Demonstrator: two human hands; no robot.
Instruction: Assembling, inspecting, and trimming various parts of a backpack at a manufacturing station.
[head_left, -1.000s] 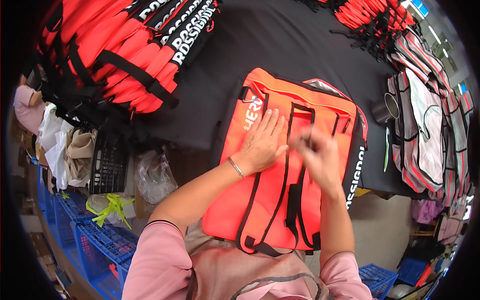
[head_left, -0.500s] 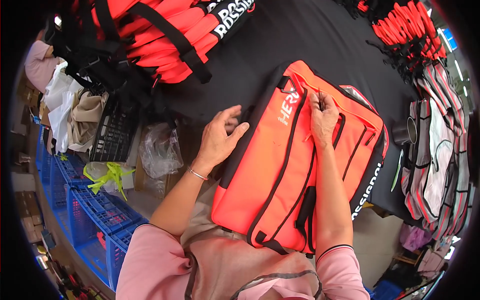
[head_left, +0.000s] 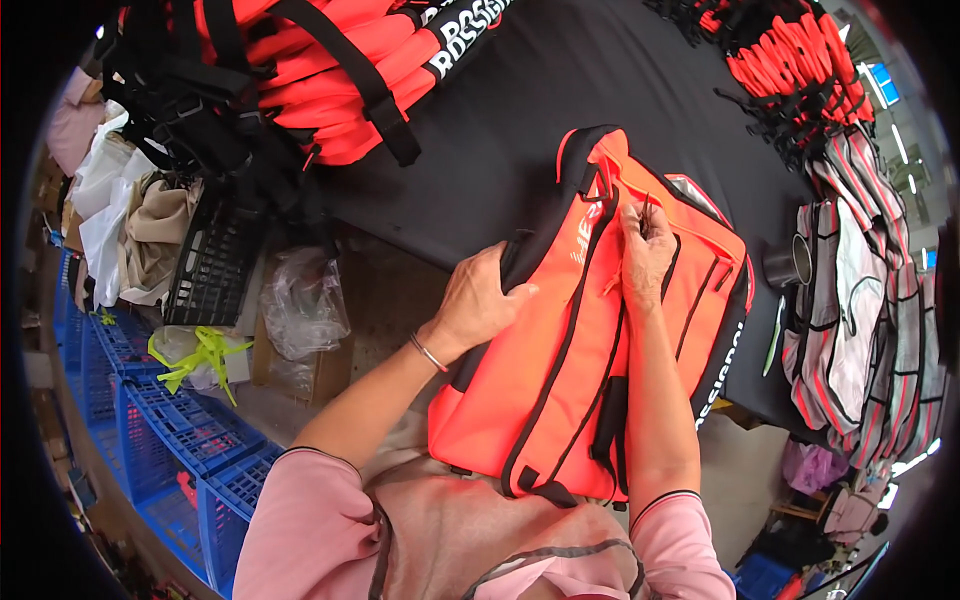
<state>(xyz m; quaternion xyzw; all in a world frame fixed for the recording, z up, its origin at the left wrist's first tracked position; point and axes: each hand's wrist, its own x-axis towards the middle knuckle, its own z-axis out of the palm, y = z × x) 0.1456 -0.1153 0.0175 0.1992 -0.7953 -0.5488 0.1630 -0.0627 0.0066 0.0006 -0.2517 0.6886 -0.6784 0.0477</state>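
While your left hand (head_left: 483, 305) clasps the red bag (head_left: 528, 365) by its side, your right hand (head_left: 649, 255) pinches small dark item (head_left: 645, 211), kind unclear, bag directly under that hand, metal cup (head_left: 784, 264) to its right.

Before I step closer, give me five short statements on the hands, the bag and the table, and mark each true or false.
1. The left hand is at the left side of the bag. True.
2. The right hand is on the metal cup. False: it is at the front of the bag.
3. The metal cup is to the right of the bag. True.
4. The bracelet is on the right wrist. False: the bracelet is on the left wrist.
5. The table has a black cover. True.
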